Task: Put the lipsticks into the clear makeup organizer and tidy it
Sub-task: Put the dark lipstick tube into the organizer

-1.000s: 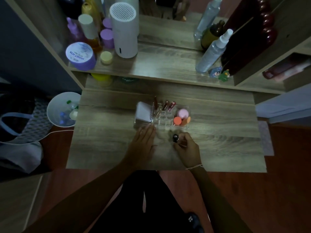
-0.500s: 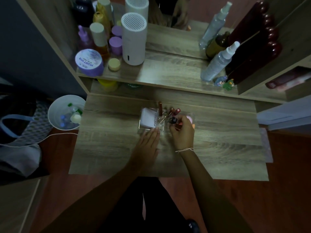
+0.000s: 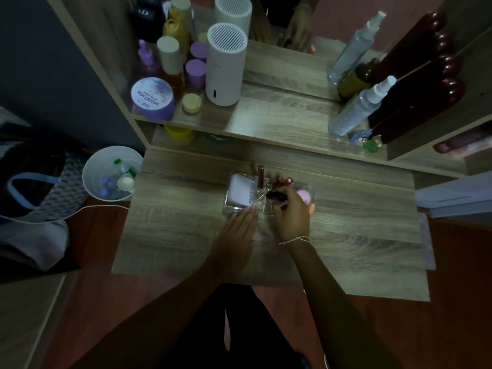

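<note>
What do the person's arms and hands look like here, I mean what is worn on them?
Both forearms are bare, with no sleeves in view. The right hand has a thin pale string tied round its wrist, with a short loose end sticking out to one side. The left hand wears nothing that can be seen: no ring, watch or glove. The light is dim, so finer details cannot be told.

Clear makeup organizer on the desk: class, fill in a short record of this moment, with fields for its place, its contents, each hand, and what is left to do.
place: clear makeup organizer stands on the wooden desk, near its back edge
contents: white box at its left end, upright lipsticks in the middle, pink sponge at its right end
left hand: flat on the desk, fingertips at the organizer's front edge
right hand: grip closed on a dark lipstick above the middle slots
left to do: dark lipstick not yet released
</note>
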`<state>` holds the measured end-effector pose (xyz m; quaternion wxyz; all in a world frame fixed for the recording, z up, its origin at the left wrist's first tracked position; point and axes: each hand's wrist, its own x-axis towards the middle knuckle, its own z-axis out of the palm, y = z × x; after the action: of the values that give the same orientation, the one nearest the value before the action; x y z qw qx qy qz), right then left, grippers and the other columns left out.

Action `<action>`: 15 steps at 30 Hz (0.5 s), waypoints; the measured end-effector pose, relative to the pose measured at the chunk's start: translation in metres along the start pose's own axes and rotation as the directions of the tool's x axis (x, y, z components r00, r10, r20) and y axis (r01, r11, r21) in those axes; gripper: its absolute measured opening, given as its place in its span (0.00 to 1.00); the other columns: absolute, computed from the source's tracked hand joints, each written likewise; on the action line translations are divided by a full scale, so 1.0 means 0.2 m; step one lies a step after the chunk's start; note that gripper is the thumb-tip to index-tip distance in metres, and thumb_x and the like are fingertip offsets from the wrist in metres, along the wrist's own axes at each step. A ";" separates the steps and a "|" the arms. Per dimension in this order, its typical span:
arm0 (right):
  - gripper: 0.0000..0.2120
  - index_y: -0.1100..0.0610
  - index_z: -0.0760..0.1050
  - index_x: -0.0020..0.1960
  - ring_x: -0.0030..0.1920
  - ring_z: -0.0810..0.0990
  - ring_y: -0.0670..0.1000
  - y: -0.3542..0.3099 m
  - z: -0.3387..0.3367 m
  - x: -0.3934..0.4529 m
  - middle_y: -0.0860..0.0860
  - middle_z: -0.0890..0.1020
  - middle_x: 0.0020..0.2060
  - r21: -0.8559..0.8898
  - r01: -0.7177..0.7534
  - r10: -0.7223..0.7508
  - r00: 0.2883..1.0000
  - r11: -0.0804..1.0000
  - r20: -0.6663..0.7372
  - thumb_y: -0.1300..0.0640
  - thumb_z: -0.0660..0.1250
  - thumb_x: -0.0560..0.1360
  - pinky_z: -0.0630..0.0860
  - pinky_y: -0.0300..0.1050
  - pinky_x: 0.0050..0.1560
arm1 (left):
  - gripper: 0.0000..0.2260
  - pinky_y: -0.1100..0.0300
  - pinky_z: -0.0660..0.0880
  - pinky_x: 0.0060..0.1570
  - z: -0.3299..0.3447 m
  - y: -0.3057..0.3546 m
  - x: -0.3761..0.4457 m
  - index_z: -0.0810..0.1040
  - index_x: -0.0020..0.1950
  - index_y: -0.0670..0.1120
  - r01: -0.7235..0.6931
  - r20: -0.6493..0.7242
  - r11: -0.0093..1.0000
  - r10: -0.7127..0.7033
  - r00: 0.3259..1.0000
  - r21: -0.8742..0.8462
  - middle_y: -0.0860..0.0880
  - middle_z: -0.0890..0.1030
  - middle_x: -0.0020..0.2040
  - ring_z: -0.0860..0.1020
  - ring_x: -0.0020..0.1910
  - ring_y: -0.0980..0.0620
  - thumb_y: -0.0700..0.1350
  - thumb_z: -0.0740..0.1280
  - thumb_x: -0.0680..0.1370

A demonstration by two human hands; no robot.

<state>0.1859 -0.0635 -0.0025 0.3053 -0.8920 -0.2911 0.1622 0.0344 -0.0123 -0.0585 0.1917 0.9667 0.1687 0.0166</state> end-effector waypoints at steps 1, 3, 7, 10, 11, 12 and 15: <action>0.14 0.58 0.76 0.55 0.48 0.81 0.57 0.00 0.00 0.00 0.57 0.83 0.49 -0.020 -0.002 0.002 1.000 1.000 0.007 0.66 0.65 0.70 0.79 0.59 0.49 | 0.28 0.44 0.60 0.72 0.00 0.00 0.00 0.61 0.74 0.37 -0.002 -0.007 1.000 0.002 1.000 -0.003 0.39 0.62 0.75 0.60 0.74 0.42 0.47 0.61 0.76; 0.13 0.59 0.75 0.55 0.48 0.81 0.58 0.00 0.00 0.01 0.58 0.83 0.49 -0.068 -0.002 0.003 1.000 0.998 0.012 0.66 0.66 0.71 0.80 0.59 0.48 | 0.29 0.43 0.60 0.71 0.00 0.01 0.00 0.61 0.73 0.37 0.001 -0.014 1.000 -0.001 1.000 -0.018 0.39 0.62 0.75 0.59 0.74 0.42 0.46 0.63 0.76; 0.12 0.61 0.76 0.54 0.49 0.81 0.59 0.01 0.01 0.01 0.59 0.82 0.49 -0.140 -0.008 0.008 1.000 0.990 0.000 0.67 0.67 0.70 0.78 0.56 0.51 | 0.28 0.43 0.62 0.70 -0.02 0.02 0.00 0.62 0.73 0.36 0.008 -0.018 1.000 -0.009 1.000 -0.026 0.38 0.63 0.74 0.61 0.74 0.41 0.45 0.65 0.75; 0.13 0.62 0.76 0.54 0.49 0.81 0.59 0.01 0.01 0.02 0.60 0.82 0.49 -0.112 -0.020 0.023 1.000 0.993 0.019 0.67 0.67 0.70 0.80 0.57 0.50 | 0.28 0.42 0.64 0.70 -0.04 0.02 0.00 0.64 0.72 0.36 0.006 -0.032 0.999 -0.007 0.999 -0.032 0.38 0.65 0.73 0.62 0.73 0.41 0.44 0.66 0.75; 0.14 0.61 0.77 0.54 0.49 0.81 0.59 0.01 0.01 0.02 0.60 0.83 0.49 -0.100 -0.029 0.031 0.999 0.995 0.018 0.67 0.67 0.69 0.80 0.57 0.50 | 0.28 0.42 0.64 0.69 -0.04 0.03 0.00 0.64 0.72 0.36 0.004 -0.034 1.000 -0.005 0.999 -0.031 0.38 0.65 0.73 0.63 0.73 0.41 0.44 0.66 0.75; 0.14 0.61 0.77 0.54 0.49 0.81 0.59 0.00 0.02 0.03 0.59 0.83 0.49 -0.089 -0.037 0.038 0.999 0.995 0.013 0.67 0.67 0.69 0.80 0.58 0.51 | 0.28 0.42 0.65 0.69 -0.04 0.03 0.00 0.64 0.72 0.36 0.004 -0.037 1.000 -0.005 0.999 -0.030 0.38 0.66 0.73 0.63 0.73 0.41 0.44 0.66 0.75; 0.15 0.60 0.78 0.55 0.50 0.81 0.58 0.00 0.03 0.03 0.58 0.83 0.49 -0.065 -0.045 0.045 0.999 0.997 -0.005 0.66 0.68 0.69 0.79 0.59 0.52 | 0.28 0.42 0.65 0.68 -0.04 0.03 0.00 0.64 0.72 0.36 0.010 -0.035 0.999 -0.012 0.999 -0.046 0.38 0.66 0.73 0.63 0.73 0.41 0.44 0.67 0.75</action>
<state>0.1875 -0.0582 -0.0076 0.2729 -0.9081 -0.2756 0.1577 0.0344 -0.0143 -0.0481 0.2109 0.9607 0.1770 0.0366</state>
